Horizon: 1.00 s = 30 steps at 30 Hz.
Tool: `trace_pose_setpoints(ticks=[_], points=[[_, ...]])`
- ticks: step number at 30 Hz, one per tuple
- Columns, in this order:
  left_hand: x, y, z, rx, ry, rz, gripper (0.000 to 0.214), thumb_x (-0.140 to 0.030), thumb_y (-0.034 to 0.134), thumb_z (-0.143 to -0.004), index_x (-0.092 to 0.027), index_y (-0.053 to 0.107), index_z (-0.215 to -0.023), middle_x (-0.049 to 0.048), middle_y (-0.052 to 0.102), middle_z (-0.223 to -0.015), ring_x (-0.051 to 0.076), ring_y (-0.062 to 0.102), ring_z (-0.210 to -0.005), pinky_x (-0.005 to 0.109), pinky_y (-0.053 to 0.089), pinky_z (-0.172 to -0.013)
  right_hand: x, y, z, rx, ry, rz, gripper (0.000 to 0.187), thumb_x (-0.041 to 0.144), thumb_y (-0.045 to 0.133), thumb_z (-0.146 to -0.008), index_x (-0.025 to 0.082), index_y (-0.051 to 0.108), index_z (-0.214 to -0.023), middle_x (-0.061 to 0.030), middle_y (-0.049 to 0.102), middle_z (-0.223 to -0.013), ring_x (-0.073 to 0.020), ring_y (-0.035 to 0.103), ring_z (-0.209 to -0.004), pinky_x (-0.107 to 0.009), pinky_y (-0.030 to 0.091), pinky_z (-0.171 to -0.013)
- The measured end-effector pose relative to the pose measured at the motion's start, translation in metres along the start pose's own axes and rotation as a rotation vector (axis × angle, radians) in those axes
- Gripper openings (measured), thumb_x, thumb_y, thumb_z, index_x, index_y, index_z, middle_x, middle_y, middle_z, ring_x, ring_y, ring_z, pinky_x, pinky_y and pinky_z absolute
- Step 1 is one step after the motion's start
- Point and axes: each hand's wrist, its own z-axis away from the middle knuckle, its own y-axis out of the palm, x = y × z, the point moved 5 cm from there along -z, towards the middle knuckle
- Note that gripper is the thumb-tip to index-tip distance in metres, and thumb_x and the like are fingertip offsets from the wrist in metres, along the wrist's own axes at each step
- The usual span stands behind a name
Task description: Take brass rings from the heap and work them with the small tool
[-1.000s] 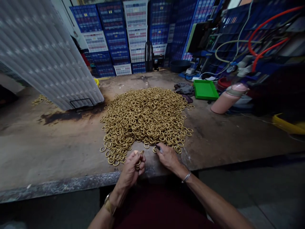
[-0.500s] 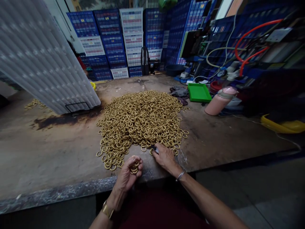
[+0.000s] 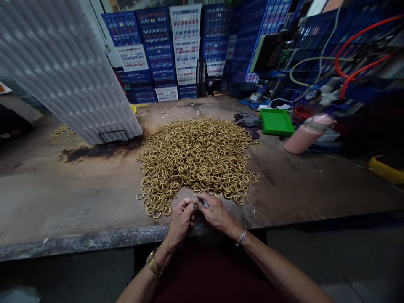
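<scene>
A broad heap of brass-coloured rings (image 3: 198, 155) lies in front of me on the worktable. At its near edge my left hand (image 3: 181, 219) is closed, and a ring (image 3: 195, 205) shows faintly at its fingertips. Whatever else lies in that palm is hidden by the curled fingers. My right hand (image 3: 217, 214) grips a small dark tool (image 3: 203, 202) with a greyish part; its exact kind is unclear. Both hands meet fingertip to fingertip, with the tool's end close to the ring.
Tall translucent ribbed sheets (image 3: 85, 80) lean in a black wire stand at left. A green tray (image 3: 277, 121), a pink bottle (image 3: 307, 134) and a dark cloth (image 3: 248, 120) lie right of the heap. Stacked crates (image 3: 160, 54) line the back. The table's edge (image 3: 94, 244) runs before me.
My left hand has turned and moved right, hiding the several rings seen in its palm. My right hand has drawn in to meet it. The whole view has shifted slightly.
</scene>
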Motion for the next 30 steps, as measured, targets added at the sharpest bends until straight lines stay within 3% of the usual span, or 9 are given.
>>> trace_pose_setpoints(ticks=[8,16,24,27,30], points=[[-0.003,-0.004,0.000,-0.016,0.046,-0.099,0.030,-0.045,0.056,-0.074,-0.016,0.052,-0.069,-0.0079,0.040,-0.045,0.004,0.033,-0.037,0.016,0.026,-0.037,-0.007,0.007,-0.006,0.069,0.243,-0.323,0.018,0.033,0.048,-0.076,0.017,0.054,-0.067,0.0054,0.043,-0.053,-0.0087,0.038,-0.051,-0.019,0.031,-0.048],[0.006,0.005,0.001,0.157,-0.179,0.247,0.034,-0.047,0.062,-0.069,-0.017,0.047,-0.072,-0.0061,0.047,-0.055,0.004,0.037,-0.038,0.014,0.025,-0.034,-0.006,0.007,-0.007,0.060,0.280,-0.374,0.014,0.029,0.050,-0.071,0.017,0.053,-0.063,0.0061,0.042,-0.053,-0.0078,0.037,-0.051,-0.019,0.030,-0.049],[0.004,0.006,0.005,0.196,-0.133,0.311,0.032,-0.045,0.063,-0.071,-0.017,0.046,-0.071,-0.0055,0.048,-0.057,0.003,0.040,-0.041,0.014,0.027,-0.037,-0.013,0.017,-0.005,0.157,0.401,-0.641,0.011,0.030,0.048,-0.072,0.019,0.049,-0.072,0.0079,0.044,-0.050,-0.0057,0.032,-0.037,-0.018,0.026,-0.038],[0.004,0.006,0.006,0.177,-0.121,0.309,0.033,-0.046,0.061,-0.071,-0.018,0.045,-0.072,-0.0059,0.048,-0.057,0.003,0.040,-0.041,0.014,0.027,-0.038,-0.014,0.013,-0.005,0.101,0.382,-0.575,0.012,0.030,0.047,-0.074,0.018,0.051,-0.071,0.0061,0.049,-0.053,-0.0058,0.035,-0.039,-0.018,0.028,-0.040],[0.002,0.005,0.007,0.156,-0.110,0.301,0.034,-0.047,0.062,-0.071,-0.018,0.044,-0.072,-0.0063,0.048,-0.057,0.003,0.040,-0.041,0.014,0.028,-0.038,-0.010,0.006,-0.004,0.029,0.282,-0.365,0.014,0.027,0.047,-0.074,0.017,0.054,-0.068,0.0036,0.051,-0.055,-0.0079,0.041,-0.048,-0.019,0.032,-0.047]])
